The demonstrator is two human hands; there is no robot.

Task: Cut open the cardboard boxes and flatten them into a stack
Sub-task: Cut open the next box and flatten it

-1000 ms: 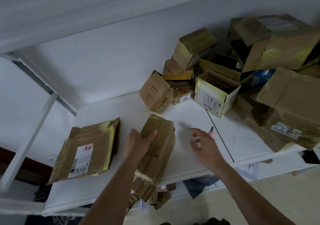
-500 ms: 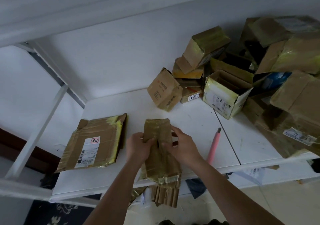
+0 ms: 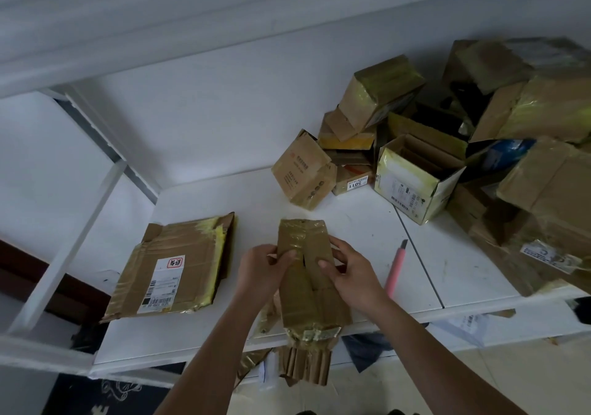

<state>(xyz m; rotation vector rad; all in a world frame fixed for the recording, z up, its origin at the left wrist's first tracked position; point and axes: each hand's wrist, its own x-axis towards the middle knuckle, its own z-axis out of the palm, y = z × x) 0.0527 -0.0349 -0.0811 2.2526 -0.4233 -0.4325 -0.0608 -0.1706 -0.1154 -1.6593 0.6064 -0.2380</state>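
Storeroom: white shelving (image 3: 287, 338), parcel boxes (image 3: 419, 178)

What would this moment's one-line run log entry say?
both hands: left hand and right hand grip cut box | pink knife: on table | flattened box: left

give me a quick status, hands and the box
Left hand and right hand both grip the taped box, collapsed, at the table edge. Pink cutter lies loose beside the right hand. Nothing in the way.

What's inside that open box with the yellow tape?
Inside the open yellow-taped cardboard box only brown cardboard flaps or dividers show, folded inward. Its bottom is hidden by them and the box walls.
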